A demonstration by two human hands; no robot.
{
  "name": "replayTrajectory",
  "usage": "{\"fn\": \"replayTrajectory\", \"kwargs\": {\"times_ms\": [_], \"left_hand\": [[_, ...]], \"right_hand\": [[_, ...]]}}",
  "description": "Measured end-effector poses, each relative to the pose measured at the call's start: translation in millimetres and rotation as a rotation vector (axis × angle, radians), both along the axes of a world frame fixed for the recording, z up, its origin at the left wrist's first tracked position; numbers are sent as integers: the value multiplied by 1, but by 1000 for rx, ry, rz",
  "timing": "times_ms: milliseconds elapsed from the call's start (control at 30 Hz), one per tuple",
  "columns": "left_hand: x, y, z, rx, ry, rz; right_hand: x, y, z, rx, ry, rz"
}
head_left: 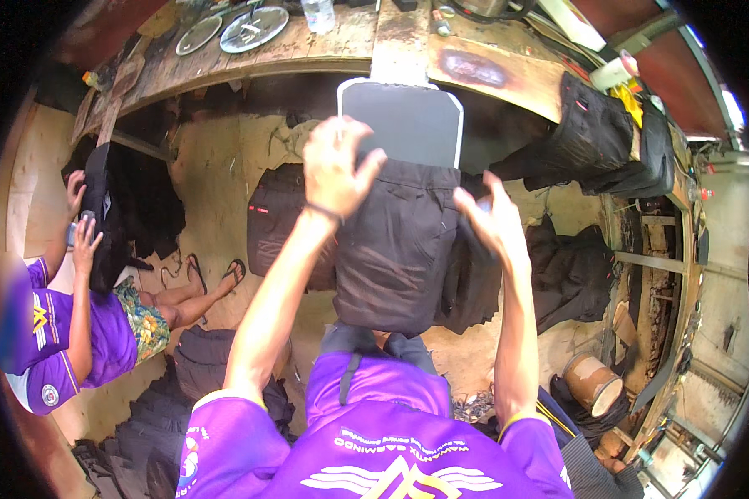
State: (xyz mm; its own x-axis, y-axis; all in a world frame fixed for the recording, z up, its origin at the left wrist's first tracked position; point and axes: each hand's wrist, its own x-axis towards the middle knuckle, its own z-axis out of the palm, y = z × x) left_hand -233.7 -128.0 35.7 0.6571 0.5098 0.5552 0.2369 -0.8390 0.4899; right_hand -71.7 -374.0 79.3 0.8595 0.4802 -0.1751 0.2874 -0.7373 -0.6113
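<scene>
A pair of black pants with a gathered waistband hangs in front of me, its upper end at a flat grey board with a pale rim. The board sticks out from the wooden bench toward me. My left hand is at the board's left side, fingers and thumb apart, the thumb close to the waistband. On the other side my right hand is beside the waistband's right end, thumb and fingers spread. Neither hand visibly grips the cloth. How far the pants cover the board is hidden.
More dark garments hang at the left and over the bench's right end. Round trays rest on the bench. A co-worker at far left handles dark cloth. Piled garments and a cylindrical container are low down.
</scene>
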Motion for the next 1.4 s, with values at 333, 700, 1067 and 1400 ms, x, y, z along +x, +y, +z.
{"fn": "replayTrajectory", "kwargs": {"times_ms": [333, 700, 1067, 1400], "left_hand": [[40, -78, -41, -44, 632, -326], [162, 21, -52, -91, 473, -381], [-113, -89, -90, -1334, -1, 392], [-230, -123, -97, -1333, 667, 33]], "right_hand": [[47, -11, -61, -389, 387, 323], [16, 35, -38, -403, 517, 163], [-4, 19, -53, -157, 544, -11], [-59, 58, -61, -12, 255, -198]]}}
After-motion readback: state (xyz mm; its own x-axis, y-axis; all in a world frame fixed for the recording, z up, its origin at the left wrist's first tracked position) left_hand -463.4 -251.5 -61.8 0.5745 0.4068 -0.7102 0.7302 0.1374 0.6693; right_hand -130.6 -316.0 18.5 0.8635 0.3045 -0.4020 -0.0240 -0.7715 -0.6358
